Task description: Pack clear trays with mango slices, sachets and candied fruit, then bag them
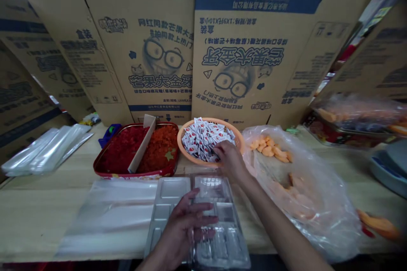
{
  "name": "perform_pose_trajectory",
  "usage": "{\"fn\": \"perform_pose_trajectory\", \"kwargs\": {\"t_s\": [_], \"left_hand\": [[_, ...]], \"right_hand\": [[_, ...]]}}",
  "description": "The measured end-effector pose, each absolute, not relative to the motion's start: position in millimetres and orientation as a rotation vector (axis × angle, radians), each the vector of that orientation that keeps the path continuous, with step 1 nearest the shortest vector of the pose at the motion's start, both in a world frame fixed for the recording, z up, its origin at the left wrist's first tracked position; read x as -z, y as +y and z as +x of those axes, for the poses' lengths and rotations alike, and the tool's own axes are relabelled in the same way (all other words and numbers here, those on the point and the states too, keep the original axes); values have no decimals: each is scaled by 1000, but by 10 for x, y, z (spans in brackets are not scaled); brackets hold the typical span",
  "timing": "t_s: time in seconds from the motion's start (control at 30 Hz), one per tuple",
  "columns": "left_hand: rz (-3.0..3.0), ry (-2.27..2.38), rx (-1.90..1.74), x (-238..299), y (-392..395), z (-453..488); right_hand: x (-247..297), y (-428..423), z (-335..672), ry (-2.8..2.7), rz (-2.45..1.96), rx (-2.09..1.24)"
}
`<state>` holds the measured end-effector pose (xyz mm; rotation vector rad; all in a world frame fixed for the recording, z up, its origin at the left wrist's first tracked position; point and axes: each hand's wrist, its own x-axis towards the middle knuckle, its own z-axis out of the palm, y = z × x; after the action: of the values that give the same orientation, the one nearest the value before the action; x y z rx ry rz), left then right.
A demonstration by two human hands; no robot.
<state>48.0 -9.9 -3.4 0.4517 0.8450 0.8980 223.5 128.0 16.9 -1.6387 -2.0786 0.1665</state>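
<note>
My left hand (187,226) lies over two clear plastic compartment trays, its fingers spread. Under it, the right-hand tray (235,237) and the left-hand tray (173,187) sit side by side at the table's front edge. My right hand (229,154) reaches over the near right rim of an orange basket (240,137). Its fingertips are pinched together at the pile of small white sachets (203,135) with red print, seemingly on one sachet; the fingers partly hide it.
Left of the basket stands a red tin (98,168) of red and orange bits, split by a cardboard strip (142,146). Clear bags (47,148) and plastic sheets (111,216) lie left. A plastic bag (327,203) with orange pieces (269,148) lies right. Cardboard boxes (165,51) wall the back.
</note>
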Motion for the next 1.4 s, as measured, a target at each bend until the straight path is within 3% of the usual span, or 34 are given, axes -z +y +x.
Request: {"fn": "perform_pose_trajectory", "kwargs": {"t_s": [0.1, 0.23, 0.6, 0.87, 1.13, 1.4], "left_hand": [[440, 874, -903, 30, -63, 367], [434, 849, -922, 60, -42, 274], [395, 776, -916, 74, 41, 204], [406, 690, -918, 81, 105, 293], [400, 660, -908, 35, 61, 275], [410, 623, -934, 47, 79, 230]], "right_hand": [[-109, 1678, 2274, -2160, -1991, -218], [12, 1962, 2245, -2151, -2045, -289], [-162, 1961, 2422, -1838, -1733, -538], [-403, 1428, 2055, -1660, -1195, -1477], [-230, 1366, 1859, -2054, -1041, -1212], [-411, 1250, 1851, -2070, -1058, -1264]]}}
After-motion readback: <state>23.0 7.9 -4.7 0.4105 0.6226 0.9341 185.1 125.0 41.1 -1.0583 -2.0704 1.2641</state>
